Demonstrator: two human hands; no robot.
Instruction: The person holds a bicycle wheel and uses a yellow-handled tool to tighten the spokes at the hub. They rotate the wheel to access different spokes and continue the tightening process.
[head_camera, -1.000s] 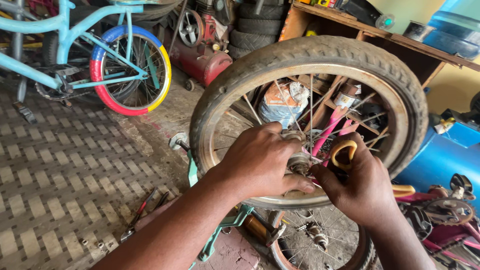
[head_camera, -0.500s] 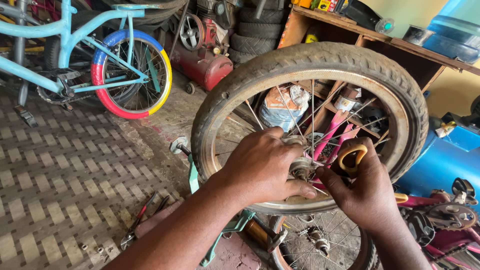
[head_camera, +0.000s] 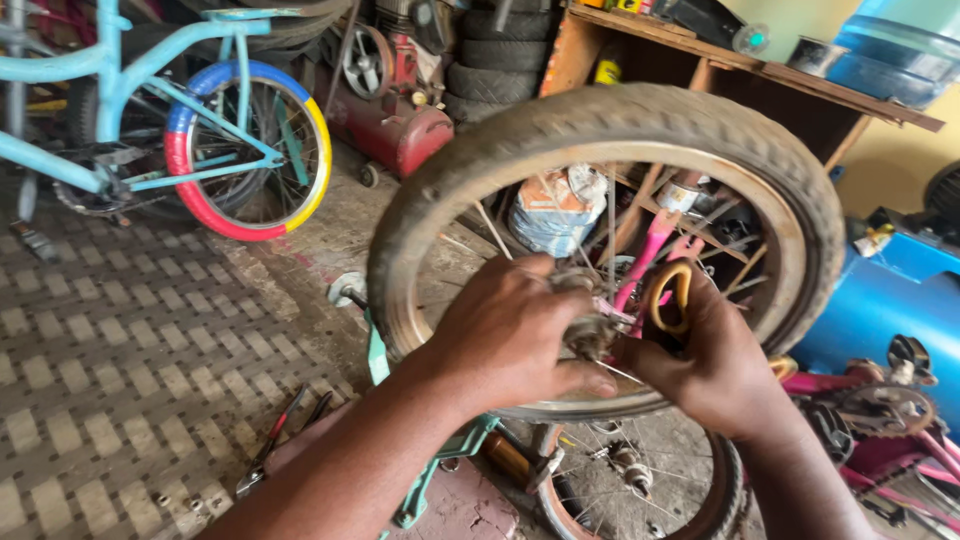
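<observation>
Bicycle wheel (head_camera: 610, 130): hub (head_camera: 590, 335) gripped by left hand (head_camera: 510, 335); yellow-handled tool (head_camera: 668, 300) held in right hand (head_camera: 715, 365); hub best kept steady.

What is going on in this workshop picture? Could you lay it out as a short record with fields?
Place: workshop floor with patterned paving
Left hand: wrapped over the hub of a small bicycle wheel, held upright
Right hand: at the hub from the other side, gripping a tool with a yellow looped handle
Wheel: worn, dusty tyre, thin spokes
Below the hands: a second wheel and a green frame
On the floor: pliers
Behind: light blue bicycle with a red, blue and yellow tyre, red compressor, stacked tyres, wooden shelf
</observation>
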